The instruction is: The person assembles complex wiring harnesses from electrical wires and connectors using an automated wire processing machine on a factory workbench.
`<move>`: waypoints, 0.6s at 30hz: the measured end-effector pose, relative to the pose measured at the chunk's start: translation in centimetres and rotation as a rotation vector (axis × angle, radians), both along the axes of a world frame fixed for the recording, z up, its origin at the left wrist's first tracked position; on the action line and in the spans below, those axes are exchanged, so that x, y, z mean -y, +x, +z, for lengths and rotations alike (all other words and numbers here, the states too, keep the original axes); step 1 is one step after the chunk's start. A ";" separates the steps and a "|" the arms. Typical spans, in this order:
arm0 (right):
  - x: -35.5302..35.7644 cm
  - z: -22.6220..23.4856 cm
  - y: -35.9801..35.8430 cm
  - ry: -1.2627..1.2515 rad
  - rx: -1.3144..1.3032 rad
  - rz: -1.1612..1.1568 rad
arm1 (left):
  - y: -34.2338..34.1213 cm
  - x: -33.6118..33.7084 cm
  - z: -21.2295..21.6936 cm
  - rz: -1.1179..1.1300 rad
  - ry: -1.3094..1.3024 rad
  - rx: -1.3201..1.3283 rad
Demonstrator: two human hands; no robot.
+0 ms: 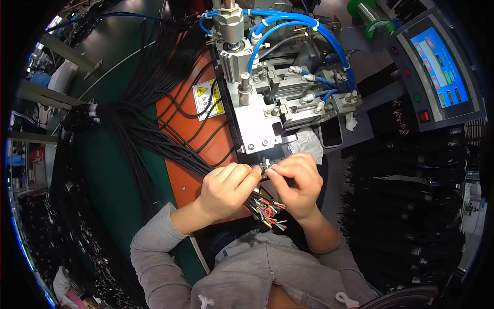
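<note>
Both my hands meet just in front of the metal press head (254, 121). My left hand (230, 189) is closed, thumb and forefinger pinched near a small metal fixture (266, 164); what they grip is hidden. Opposite it, my right hand (297, 185) pinches at the same spot, fingertips nearly touching the left's. Something tiny and pale shows at its tips, too small to name. A bundle of black cables (180, 153) runs from the left and passes beneath my left hand. Its stripped, multicoloured wire ends (268, 211) come out between my wrists.
The machine stands on an orange-red base plate (193, 139) with blue air hoses (303, 19) above it. At right is a control panel with a lit screen (438, 67). A phone (330, 133) and crumpled white plastic (309, 144) lie beside the machine. Black cables (406, 206) hang at right.
</note>
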State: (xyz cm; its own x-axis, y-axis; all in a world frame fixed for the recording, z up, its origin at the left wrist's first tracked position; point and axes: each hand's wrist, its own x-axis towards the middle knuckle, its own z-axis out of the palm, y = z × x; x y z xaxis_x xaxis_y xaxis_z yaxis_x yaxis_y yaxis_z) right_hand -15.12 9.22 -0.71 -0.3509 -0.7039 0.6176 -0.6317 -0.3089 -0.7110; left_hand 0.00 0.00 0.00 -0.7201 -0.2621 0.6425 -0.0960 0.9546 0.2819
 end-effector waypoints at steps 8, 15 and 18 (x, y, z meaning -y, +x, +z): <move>-1.6 -1.2 -2.8 0.489 0.583 0.341 | 0.0 0.0 -0.4 0.024 -0.126 0.034; -0.5 -2.4 -3.0 0.342 0.232 0.188 | -0.4 -0.7 -0.7 0.058 -0.217 0.137; 0.3 -2.6 -2.1 0.302 -0.040 0.047 | -0.6 -0.9 -0.5 0.109 -0.219 0.275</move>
State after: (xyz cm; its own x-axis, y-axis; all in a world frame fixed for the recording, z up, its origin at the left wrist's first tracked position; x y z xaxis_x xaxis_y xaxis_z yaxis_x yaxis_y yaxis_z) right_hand -17.25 8.91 -3.27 -0.2931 -0.8726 0.3907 -0.6507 -0.1174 -0.7502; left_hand -0.58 0.85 -0.54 -0.8492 -0.2242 0.4782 -0.2442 0.9695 0.0210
